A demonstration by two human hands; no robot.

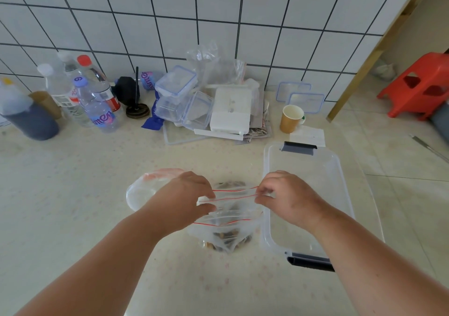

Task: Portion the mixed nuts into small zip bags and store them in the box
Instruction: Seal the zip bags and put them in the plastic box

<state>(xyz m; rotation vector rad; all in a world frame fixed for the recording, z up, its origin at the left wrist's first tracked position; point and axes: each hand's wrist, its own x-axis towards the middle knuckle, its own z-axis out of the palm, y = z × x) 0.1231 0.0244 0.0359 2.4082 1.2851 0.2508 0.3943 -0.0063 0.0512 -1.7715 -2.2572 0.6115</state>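
A small clear zip bag [234,196] with a red line along its top is held above the counter. My left hand [187,194] pinches its left end and my right hand [289,196] pinches its right end. Its mouth looks pulled apart. Under it lies another clear zip bag [226,233] with dark mixed nuts [228,240] inside. A clear plastic box [340,170] with grey handles stands empty just to the right, partly under my right forearm. A crumpled clear bag [143,191] lies to the left behind my left hand.
At the back against the tiled wall stand several water bottles [97,106], a dark jug [26,116], stacked clear food containers [179,97], a white device [230,111] and a paper cup [290,118]. A red stool [420,87] stands on the floor to the right.
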